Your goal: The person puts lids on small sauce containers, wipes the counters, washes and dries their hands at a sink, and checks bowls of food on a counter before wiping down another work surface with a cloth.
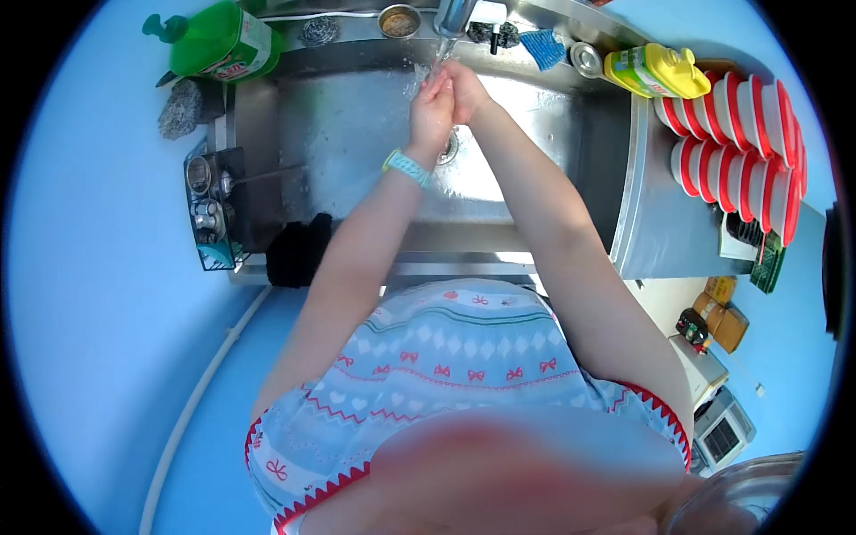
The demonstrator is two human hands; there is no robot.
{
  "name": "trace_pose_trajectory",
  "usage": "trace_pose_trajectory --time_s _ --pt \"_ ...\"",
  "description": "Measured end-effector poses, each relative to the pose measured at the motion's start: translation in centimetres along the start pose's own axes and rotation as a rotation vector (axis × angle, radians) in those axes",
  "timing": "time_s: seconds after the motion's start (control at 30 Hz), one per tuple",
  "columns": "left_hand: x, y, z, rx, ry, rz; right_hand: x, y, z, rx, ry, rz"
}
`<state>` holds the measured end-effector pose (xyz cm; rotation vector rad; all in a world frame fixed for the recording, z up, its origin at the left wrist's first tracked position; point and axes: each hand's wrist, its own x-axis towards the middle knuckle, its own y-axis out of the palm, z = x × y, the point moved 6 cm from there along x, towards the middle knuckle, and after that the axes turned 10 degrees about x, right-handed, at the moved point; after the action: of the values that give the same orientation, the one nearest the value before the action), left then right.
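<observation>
Left hand (432, 109), right hand (466, 94) stretched forward, pressed together beneath tap (456, 16), grip closure unclear

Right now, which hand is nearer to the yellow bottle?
Right. The right hand, under the tap, is left of the yellow bottle, not touching it; the left hand, against the right, is farther left.

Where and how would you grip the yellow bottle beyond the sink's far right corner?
Probably around the yellow bottle's broad, labelled body, the right hand coming from the near, sink side: that flank looks open, while red-and-white bowls crowd its cap end.
</observation>
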<state>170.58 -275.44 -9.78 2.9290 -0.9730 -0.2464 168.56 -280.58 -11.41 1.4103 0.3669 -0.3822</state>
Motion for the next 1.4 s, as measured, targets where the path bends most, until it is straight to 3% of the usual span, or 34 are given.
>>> trace_pose_trajectory --time_s 0.03,0.07,0.1,0.13,0.17,0.2,0.23,0.27,0.3,0.33,0.37,0.4,0.47,0.5,0.57,0.63,0.67,0.7,0.73,0.8,0.87,0.9,0.97,1.03,1.07,1.2,1.23,1.27,1.4 --pt "0.3 -0.1 -0.8 0.286 0.141 0.067 0.3 -1.2 0.9 0.026 -0.211 -0.202" --pt "1.2 -0.5 -0.9 0.280 0.154 0.068 0.0 -1.3 1.9 0.051 -0.426 -0.401" --pt "1.8 -1.0 0.1 0.070 -0.020 0.087 -0.7 -1.2 1.3 -0.001 -0.618 -0.574" --pt "1.8 -1.2 0.8 -0.133 -0.211 0.102 -1.2 -1.8 1.9 -0.875 -0.583 -0.817" --pt "2.8 -2.2 3.5 -0.445 -0.271 0.034 -1.4 0.5 0.2 -0.989 -0.688 -0.765" --pt "3.4 -3.1 4.7 -0.441 -0.279 0.046 -1.8 3.0 -1.4 -1.100 -0.791 -0.711" --pt "3.5 -1.8 4.5 -1.037 -0.333 0.403 -2.0 3.4 -1.0 -1.092 -0.793 -0.721" --pt "2.5 -0.8 0.3 -1.628 -0.366 0.771 -1.8 4.9 -0.6 -1.322 -0.932 -0.609" --pt "1.9 -2.1 1.5 -0.932 -0.396 0.219 -1.7 6.5 -0.6 -1.547 -1.063 -0.481" --pt "0.8 -1.7 -1.6 -0.927 -0.398 0.223 -1.8 8.1 -1.0 -1.769 -1.191 -0.336" --pt "-0.4 -0.9 -3.7 -0.928 -0.546 0.207 -1.6 8.9 -0.2 -1.665 -0.826 -0.220" --pt "-1.2 -0.5 -4.2 -0.923 -0.695 0.193 -1.6 8.8 0.3 -1.659 -0.832 -0.224" --pt "0.1 -1.0 -3.2 -0.921 -0.741 0.197 -0.7 8.3 0.7 -1.996 -0.679 -0.288" --pt "0.9 -1.1 -2.4 -0.929 -0.786 0.196 -1.4 8.0 0.5 -1.993 -0.683 -0.299" --pt "2.4 -0.7 -0.9 -0.945 -0.829 0.207 -4.4 8.0 0.2 -1.826 -0.895 -0.286" --pt "2.5 0.0 0.1 -0.627 -0.847 0.323 -8.6 6.9 1.5 -1.570 -0.891 -0.358" --pt "2.5 0.5 0.4 -0.633 -0.846 0.325 -9.5 4.4 3.0 -1.193 -0.716 -0.485" --pt "2.6 0.7 0.3 -0.485 -0.685 0.319 -10.3 1.4 4.9 -1.042 -0.849 -0.742" --pt "2.7 0.7 0.0 -0.334 -0.527 0.312 -10.0 -1.8 7.6 -1.044 -0.955 -0.831" --pt "2.8 0.0 0.9 -0.255 -0.491 0.402 -9.0 -4.1 10.9 -0.866 -0.999 -0.877" --pt "0.7 -0.8 2.0 0.583 -0.382 0.631 -7.9 -2.8 12.8 -0.897 -0.807 -0.638" --pt "-1.0 -1.7 3.3 0.571 -0.431 0.592 -8.0 -1.7 13.3 -0.894 -0.817 -0.638" --pt "-3.9 -3.0 3.3 0.563 -0.472 0.558 -7.1 0.0 13.4 -0.916 -0.604 -0.650" --pt "-6.1 -5.2 2.7 0.603 -0.680 0.451 -8.0 1.5 13.0 -0.830 -0.725 -0.621" --pt "-7.4 -5.3 2.1 0.611 -0.681 0.458 -9.7 2.5 13.1 -0.750 -0.823 -0.588" --pt "-8.8 -6.8 1.3 0.523 -0.588 0.322 -13.0 3.9 9.9 -0.563 -0.668 -0.568" --pt "-8.8 -6.6 1.1 0.503 -0.576 0.259 -13.4 4.7 9.4 -0.604 -0.665 -0.459" --pt "-8.9 -6.1 1.1 0.502 -0.572 0.269 -13.3 4.7 10.3 -0.769 -0.731 -0.492" --pt "-9.8 -5.1 2.0 0.515 -0.538 0.292 -15.0 5.8 12.6 -0.305 -0.748 -0.383"
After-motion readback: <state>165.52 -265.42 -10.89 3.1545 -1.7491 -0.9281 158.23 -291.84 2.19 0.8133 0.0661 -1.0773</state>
